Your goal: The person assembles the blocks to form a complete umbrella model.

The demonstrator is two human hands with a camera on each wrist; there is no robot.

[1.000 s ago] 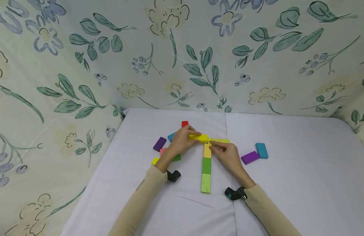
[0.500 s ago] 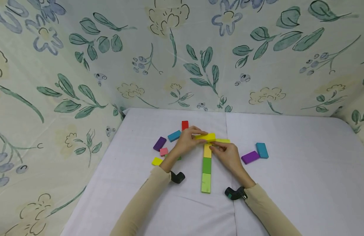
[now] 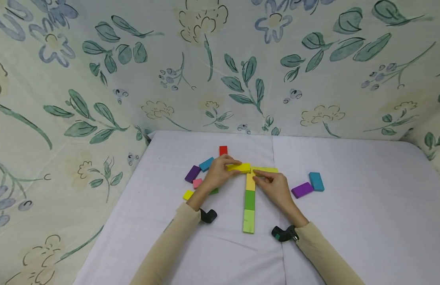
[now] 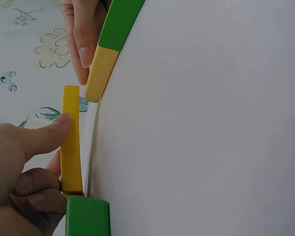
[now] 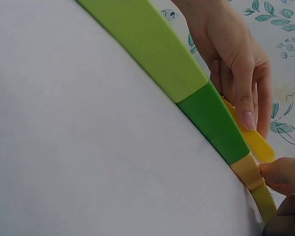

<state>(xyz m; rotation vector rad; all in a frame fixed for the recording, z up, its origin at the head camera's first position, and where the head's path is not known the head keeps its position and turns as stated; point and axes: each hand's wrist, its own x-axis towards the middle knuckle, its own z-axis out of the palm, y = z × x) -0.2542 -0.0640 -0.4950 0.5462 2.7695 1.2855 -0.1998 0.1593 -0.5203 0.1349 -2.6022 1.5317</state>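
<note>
My left hand pinches a yellow block between thumb and fingers, its right end close to the top of a column of blocks. The left wrist view shows the thumb on the broad face of this yellow block. From far to near, the column has a yellow-orange block, a green block and a light green block. Right of its top lies a yellow-green block. My right hand has its extended index finger along that block and its thumb beside the yellow-orange block.
Around my left hand lie red, blue, dark purple, pink, yellow and green blocks. A purple block and another blue block lie at right. Floral cloth hangs behind the table.
My left hand carried the yellow block right, over the column's top, half a second ago; now it is back to the left and a little nearer. The right hand has stayed in place.
</note>
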